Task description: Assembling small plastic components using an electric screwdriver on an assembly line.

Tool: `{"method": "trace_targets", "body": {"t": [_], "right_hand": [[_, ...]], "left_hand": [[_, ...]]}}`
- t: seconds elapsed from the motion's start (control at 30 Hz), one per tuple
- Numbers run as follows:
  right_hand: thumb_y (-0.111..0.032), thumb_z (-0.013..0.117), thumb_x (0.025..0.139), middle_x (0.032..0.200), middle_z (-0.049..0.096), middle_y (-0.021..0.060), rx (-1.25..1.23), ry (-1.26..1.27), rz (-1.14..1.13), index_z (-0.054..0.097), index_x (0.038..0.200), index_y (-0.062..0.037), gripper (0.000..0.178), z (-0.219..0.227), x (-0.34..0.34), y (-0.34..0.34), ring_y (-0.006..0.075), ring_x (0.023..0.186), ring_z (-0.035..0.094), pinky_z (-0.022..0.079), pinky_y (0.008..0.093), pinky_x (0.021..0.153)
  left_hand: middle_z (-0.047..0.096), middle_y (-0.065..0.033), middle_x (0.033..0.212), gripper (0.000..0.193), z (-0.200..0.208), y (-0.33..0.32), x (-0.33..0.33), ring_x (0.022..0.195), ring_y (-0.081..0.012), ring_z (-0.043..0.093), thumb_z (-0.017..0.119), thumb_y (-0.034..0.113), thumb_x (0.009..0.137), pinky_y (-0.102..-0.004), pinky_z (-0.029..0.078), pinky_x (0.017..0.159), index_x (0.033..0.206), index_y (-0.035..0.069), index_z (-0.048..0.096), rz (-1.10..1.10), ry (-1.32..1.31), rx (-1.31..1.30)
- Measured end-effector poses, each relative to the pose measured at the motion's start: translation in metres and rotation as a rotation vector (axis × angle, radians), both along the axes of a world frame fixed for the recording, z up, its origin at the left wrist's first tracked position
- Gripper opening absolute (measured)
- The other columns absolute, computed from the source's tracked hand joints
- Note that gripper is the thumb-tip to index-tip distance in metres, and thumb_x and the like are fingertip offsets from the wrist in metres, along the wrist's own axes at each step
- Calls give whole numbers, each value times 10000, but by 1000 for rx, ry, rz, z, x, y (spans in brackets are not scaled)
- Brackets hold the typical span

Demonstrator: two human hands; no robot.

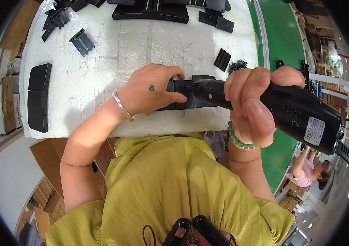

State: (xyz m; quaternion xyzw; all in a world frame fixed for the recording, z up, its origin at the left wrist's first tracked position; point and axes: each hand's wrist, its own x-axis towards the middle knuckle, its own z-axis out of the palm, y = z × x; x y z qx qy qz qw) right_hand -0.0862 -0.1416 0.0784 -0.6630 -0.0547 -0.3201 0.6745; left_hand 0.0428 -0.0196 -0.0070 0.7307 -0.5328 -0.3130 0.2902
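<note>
My right hand [254,102] is wrapped round a black corded electric screwdriver [297,110], held nearly level with its tip pointing left. The tip meets a black plastic part [184,88] lying on the white-covered table; the exact contact point is too small to make out. My left hand [152,88] grips the left portion of that part, thumb on the near side and fingers over the far side. Beyond the tool's nose lies a small heap of dark screws [237,65], beside a small ribbed black piece [222,60].
Two black panels [39,98] lie at the table's left. A grey-blue bracket [82,42] and a larger black assembly [150,11] lie farther back. A green surface [281,24] runs along the right, and a person in pink [305,170] is beyond it. Cardboard boxes [45,164] stand at lower left.
</note>
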Motion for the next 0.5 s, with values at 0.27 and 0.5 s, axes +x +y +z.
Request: {"method": "trace_targets", "body": {"t": [0.27,0.5], "right_hand": [[-39,592,744,599,442,32,-105,59,17,358,934,-74,304,2,12,11,119,454,401,363,281,472],[-31,582,741,589,433,25,-141,93,26,356,925,-80,296,0,19,11,119,449,397,367,280,471]], "left_hand": [[610,-91,767,408,-6,2,-7,805,-291,587,731,252,693,-378,451,701,1028,124,536,82,10,-141],[621,-88,786,387,-9,3,-5,795,-286,595,737,246,687,-374,456,684,998,129,539,85,13,-187]]}}
